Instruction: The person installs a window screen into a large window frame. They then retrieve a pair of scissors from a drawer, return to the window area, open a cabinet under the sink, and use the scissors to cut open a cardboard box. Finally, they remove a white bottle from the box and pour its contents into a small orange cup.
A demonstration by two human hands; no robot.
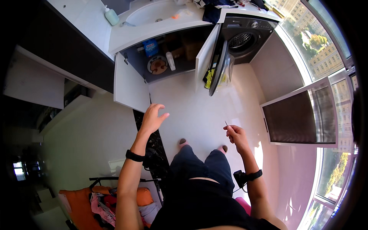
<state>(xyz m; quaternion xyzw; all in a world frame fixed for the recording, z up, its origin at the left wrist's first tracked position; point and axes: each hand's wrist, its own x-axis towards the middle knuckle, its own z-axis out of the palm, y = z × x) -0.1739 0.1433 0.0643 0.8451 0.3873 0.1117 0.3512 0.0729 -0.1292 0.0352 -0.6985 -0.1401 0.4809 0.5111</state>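
My left hand (154, 117) hovers over the floor beside the open left cabinet door (132, 86), fingers curved and apart, with nothing in it. Pinched in my right hand (237, 137) is a thin, short stick-like thing (226, 123), too small to make out further. Ahead, the under-sink cabinet stands with both doors swung out, the right door (205, 57) next to the washing machine (245, 36). The machine's round door (219, 71) also hangs wide. Inside the cabinet are a blue package (150, 47), a white bottle (170, 61) and a round patterned item (157, 65).
Above the cabinet is a counter with a white sink (153, 15) and a pump bottle (111, 16). Dark clothes (212, 11) lie on it. Windows run along the right, one sash (299, 115) tilted inward. An orange chair (76, 205) with clothes stands behind at left.
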